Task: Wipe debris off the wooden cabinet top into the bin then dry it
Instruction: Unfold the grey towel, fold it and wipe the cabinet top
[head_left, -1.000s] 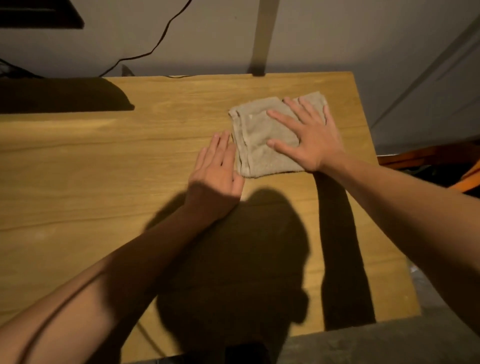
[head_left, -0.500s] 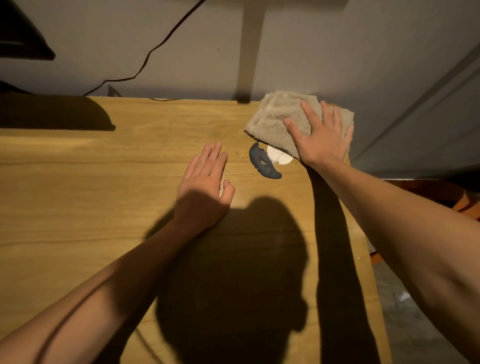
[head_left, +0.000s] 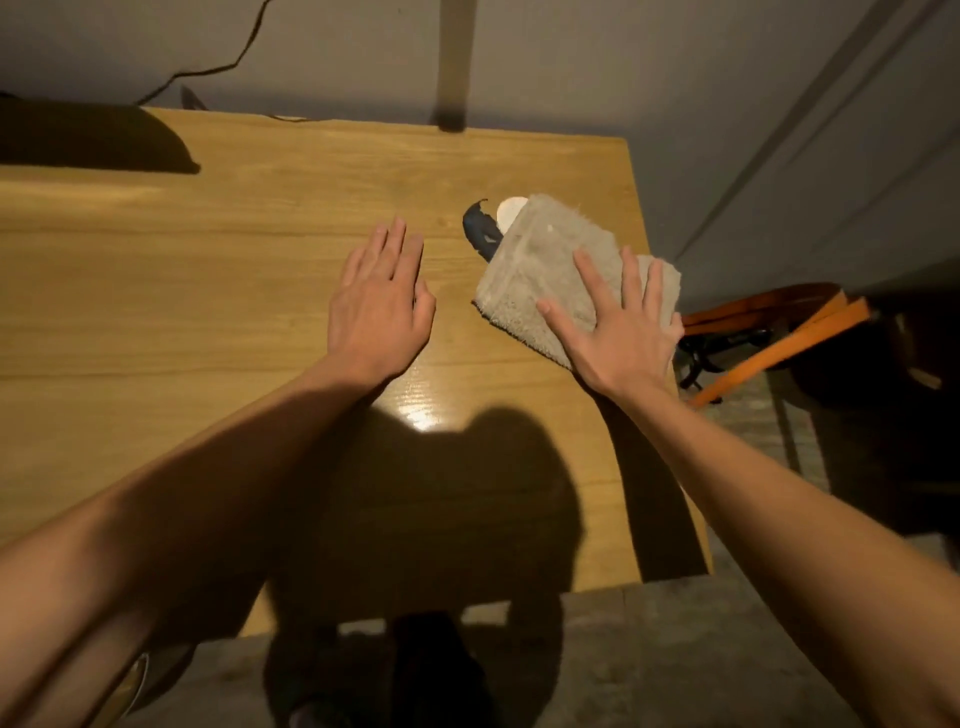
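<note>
Left hand (head_left: 382, 306) lies flat on the wooden cabinet top (head_left: 208, 291), fingers straight and together, holding nothing; likely bracing the person's lean. Just right of it, a dark blue scrap (head_left: 479, 231) and a pale round piece (head_left: 509, 209) poke out from the far-left edge of the folded grey cloth (head_left: 540, 270), so the debris sits trapped under it. Right hand (head_left: 618, 322) presses the cloth with fingers spread, close to the top's right edge, probably to sweep everything off that side; no bin plainly visible.

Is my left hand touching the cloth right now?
Apart. The head view shows bare wooden top between the left hand and the cloth, which the right hand presses flat.
</note>
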